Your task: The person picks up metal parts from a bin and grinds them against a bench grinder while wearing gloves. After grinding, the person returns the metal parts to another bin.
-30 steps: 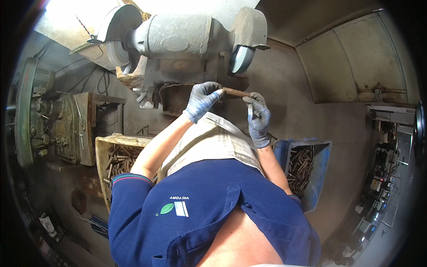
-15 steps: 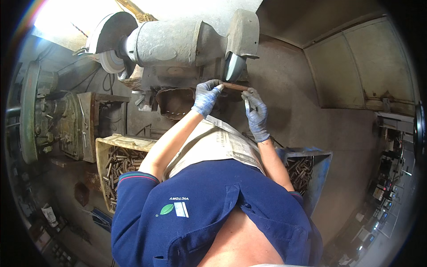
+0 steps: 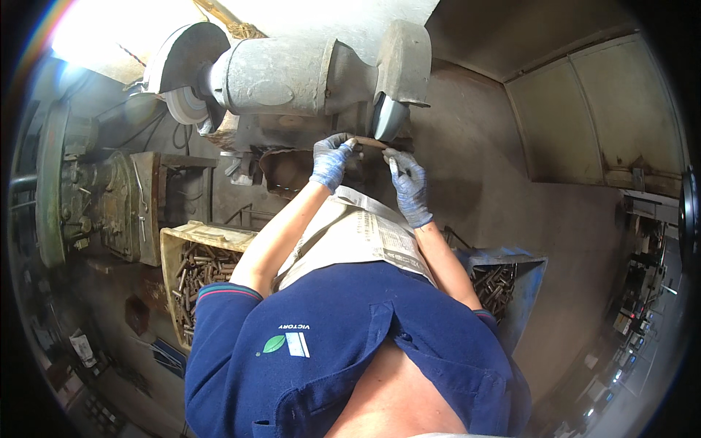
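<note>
A short brown metal rod [image 3: 371,142] spans the gap between my two gloved hands, just below the right-hand wheel [image 3: 390,119] of a grey bench grinder [image 3: 274,77]. My left hand [image 3: 332,159], in a blue and grey glove, pinches the rod's left end. At its right end my right hand [image 3: 409,184] grips with thumb and fingers. The rod lies close to the wheel's lower edge; whether they touch I cannot tell. A newspaper sheet [image 3: 350,237] covers my lap.
A pale bin [image 3: 171,252] full of metal rods stands at my left, and a blue bin [image 3: 529,292] with similar pieces at my right. The grinder's other wheel [image 3: 186,106] is at upper left. A green machine [image 3: 51,190] stands far left, metal cabinets [image 3: 591,117] at upper right.
Both hands have shifted slightly left with the rod, whose right end now tilts lower. The whole view has also moved a little.
</note>
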{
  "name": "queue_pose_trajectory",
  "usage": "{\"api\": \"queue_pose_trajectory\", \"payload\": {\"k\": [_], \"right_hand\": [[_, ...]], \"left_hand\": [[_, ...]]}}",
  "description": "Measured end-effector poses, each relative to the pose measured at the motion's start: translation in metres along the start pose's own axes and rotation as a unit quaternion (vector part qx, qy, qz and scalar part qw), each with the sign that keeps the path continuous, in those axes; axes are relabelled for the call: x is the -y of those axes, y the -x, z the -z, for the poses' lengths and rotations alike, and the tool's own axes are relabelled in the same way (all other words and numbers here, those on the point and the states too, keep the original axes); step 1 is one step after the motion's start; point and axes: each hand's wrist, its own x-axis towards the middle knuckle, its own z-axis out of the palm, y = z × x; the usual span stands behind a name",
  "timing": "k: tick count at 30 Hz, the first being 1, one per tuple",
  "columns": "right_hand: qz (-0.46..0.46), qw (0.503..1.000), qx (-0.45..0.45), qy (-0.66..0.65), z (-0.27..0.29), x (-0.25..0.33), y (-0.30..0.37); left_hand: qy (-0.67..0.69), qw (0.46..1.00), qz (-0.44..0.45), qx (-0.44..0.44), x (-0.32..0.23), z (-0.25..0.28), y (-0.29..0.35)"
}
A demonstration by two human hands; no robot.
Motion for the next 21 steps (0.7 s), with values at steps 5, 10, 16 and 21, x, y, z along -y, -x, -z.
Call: {"api": "queue_pose_trajectory", "payload": {"k": [5,10,16,21], "right_hand": [[-0.022,0.999,0.003,-0.023,-0.002,-0.008,0.000],[-0.067,0.998,-0.017,-0.011,0.025,-0.022,0.003],[-0.069,0.995,0.056,0.037,0.018,-0.011,0.001],[-0.087,0.993,0.061,-0.055,-0.006,-0.020,-0.001]], "left_hand": [[-0.032,0.999,0.009,0.002,-0.003,0.005,-0.004],[-0.060,0.998,-0.005,0.028,0.009,-0.018,-0.006],[-0.071,0.997,0.027,-0.008,0.010,-0.005,-0.013],[-0.047,0.999,0.016,-0.019,-0.006,0.009,-0.010]]}}
